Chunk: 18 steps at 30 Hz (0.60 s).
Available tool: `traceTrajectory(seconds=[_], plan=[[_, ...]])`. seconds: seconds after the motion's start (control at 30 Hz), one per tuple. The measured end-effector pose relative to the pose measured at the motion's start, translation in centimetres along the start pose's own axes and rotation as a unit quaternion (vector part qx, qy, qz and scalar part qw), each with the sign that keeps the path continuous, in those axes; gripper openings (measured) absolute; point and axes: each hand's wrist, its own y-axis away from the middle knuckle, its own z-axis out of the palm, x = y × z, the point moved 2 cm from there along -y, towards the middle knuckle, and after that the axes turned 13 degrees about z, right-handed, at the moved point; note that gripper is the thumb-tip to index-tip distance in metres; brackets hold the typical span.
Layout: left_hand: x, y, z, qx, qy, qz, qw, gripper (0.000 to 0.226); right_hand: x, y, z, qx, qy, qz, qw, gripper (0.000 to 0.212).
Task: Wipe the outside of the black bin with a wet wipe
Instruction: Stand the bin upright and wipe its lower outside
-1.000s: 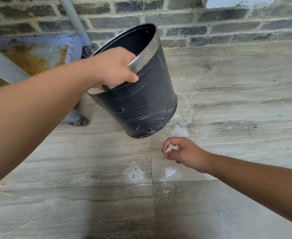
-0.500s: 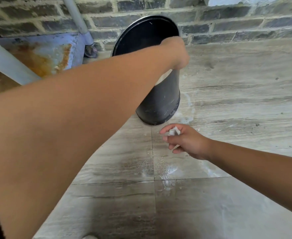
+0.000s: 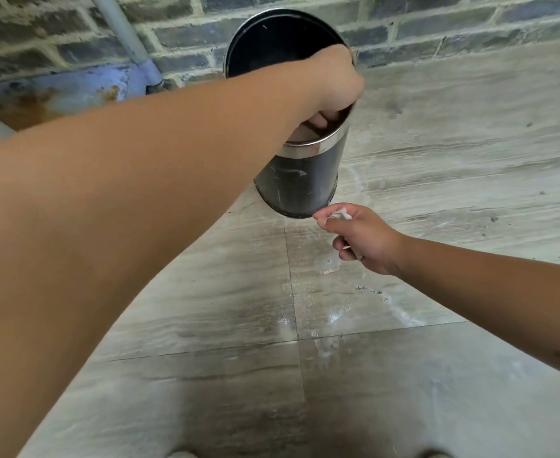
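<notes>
The black bin (image 3: 300, 183) with a shiny metal rim band stands nearly upright near the brick wall, its mouth facing me. White streaks mark its dark side. My left hand (image 3: 333, 84) grips the near-right part of the rim, fingers curled inside. My left forearm crosses the view and hides the bin's left side. My right hand (image 3: 362, 236) pinches a crumpled white wet wipe (image 3: 339, 214) just at the bin's lower right edge, by its base.
The floor is grey wood-look tile (image 3: 453, 160) with wet patches (image 3: 328, 312) in front of the bin. A dark brick wall (image 3: 437, 24) runs behind. A grey pipe (image 3: 126, 38) and a rusty blue metal plate (image 3: 73, 90) lie at the back left.
My left hand tipped the bin from a strong tilt to nearly upright and set it closer to the wall. My right hand rose with the wipe up to the bin's base.
</notes>
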Motion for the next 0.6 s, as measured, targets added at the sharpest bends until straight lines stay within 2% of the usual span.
traceTrajectory(seconds=[0.03, 0.13, 0.2, 0.3, 0.37, 0.43, 0.53, 0.6], plan=[[-0.5, 0.6, -0.1, -0.008, -0.005, 0.04, 0.999, 0.024, 0.0, 0.0, -0.1, 0.002, 0.002, -0.002, 1.0, 0.006], [-2.0, 4.7, -0.4, -0.041, -0.13, 0.165, 0.977, 0.039, -0.2, -0.1, -0.4, 0.014, -0.004, -0.003, 1.0, 0.005], [-3.8, 7.6, -0.2, -0.081, -0.242, 0.191, 0.948, 0.045, -0.3, -0.1, -0.7, 0.022, -0.007, -0.003, 1.0, 0.007], [-5.0, 8.1, 0.4, -0.045, -0.373, 0.204, 0.904, 0.028, -0.2, -0.4, -0.9, 0.036, -0.004, -0.003, 0.999, 0.012], [-4.9, 7.4, 0.4, -0.015, -0.393, 0.207, 0.896, 0.024, -0.2, -0.7, -0.7, 0.04, 0.001, -0.003, 0.999, 0.017], [-5.1, 6.8, 0.3, -0.003, -0.376, 0.203, 0.904, 0.023, -0.1, -1.0, -0.4, 0.046, 0.007, -0.005, 0.999, 0.019], [-6.5, 5.4, -1.0, -0.025, -0.346, 0.214, 0.913, 0.02, -0.8, -1.4, 0.5, 0.058, 0.021, -0.019, 0.998, 0.005], [-7.1, 4.9, -2.1, -0.067, -0.306, 0.236, 0.92, 0.021, -1.7, -1.9, 1.1, 0.065, 0.056, -0.016, 0.996, 0.019]])
